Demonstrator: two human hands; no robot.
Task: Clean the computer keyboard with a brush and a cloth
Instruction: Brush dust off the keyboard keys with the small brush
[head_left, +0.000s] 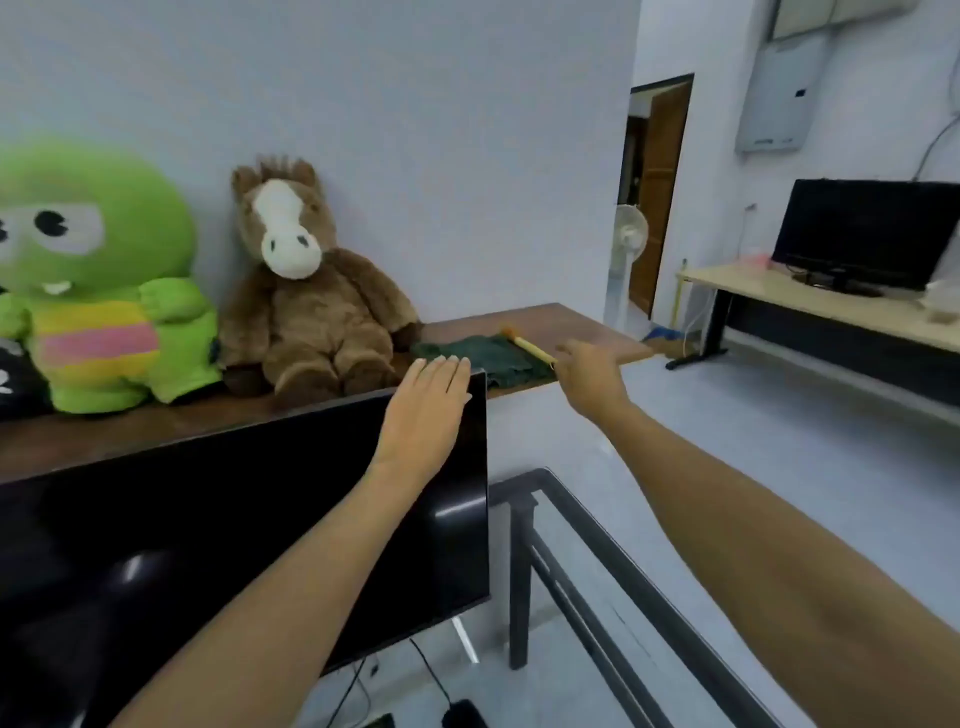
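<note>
Brush (527, 347) lies on the dark green cloth (485, 359) just beyond the right hand (589, 375), its long axis running from the fingertips up and away to the left; whether the fingers already pinch the handle cannot be told. Left hand (427, 410), open and flat, rests against the monitor (249, 525) top edge, farther from the brush. Both tools sit on a wooden shelf (566, 325) by the wall; no keyboard is in view.
</note>
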